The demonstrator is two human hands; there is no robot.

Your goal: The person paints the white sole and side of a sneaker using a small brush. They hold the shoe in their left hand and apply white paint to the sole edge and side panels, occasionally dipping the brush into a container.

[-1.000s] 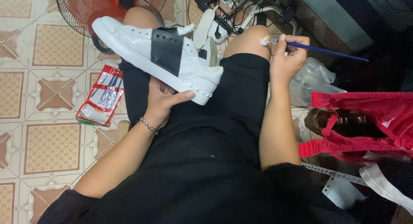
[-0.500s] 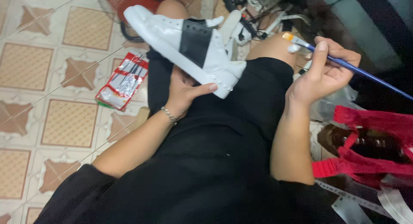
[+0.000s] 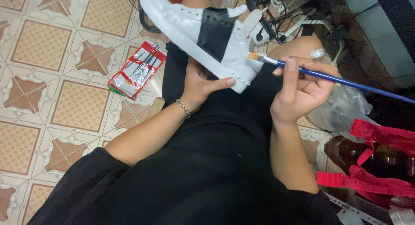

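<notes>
Left hand: the left hand [image 3: 201, 80] cups the white sneaker [image 3: 196, 32] from beneath, palm against the sole, thumb laid along the sole's edge near the heel; a thin bracelet [image 3: 183, 107] circles the wrist.
Right hand: the right hand [image 3: 302, 89] is closed around the blue-handled paintbrush [image 3: 328, 76], fingers wrapped over the shaft, thumb on top.
Sneaker: white with a black band across the middle; held tilted above the person's lap, toe toward the upper left, heel toward the right hand.
Brush tip: the flat, pale bristles lie just beside the heel end of the sneaker; whether they touch it cannot be told.
Lap: black clothing fills the lower centre; one bare knee shows just behind the right hand.
Floor, left: a red and clear packet [image 3: 137, 69] holding thin tools lies on the patterned tiled floor [image 3: 65, 99], near the left forearm.
Floor, right: a crumpled clear plastic bag [image 3: 346, 110] lies beside the right hand; red straps [image 3: 367, 181] cross a dark object at the lower right corner.
Floor, top edge: a tangle of cables [image 3: 281, 9] lies beyond the sneaker's heel.
</notes>
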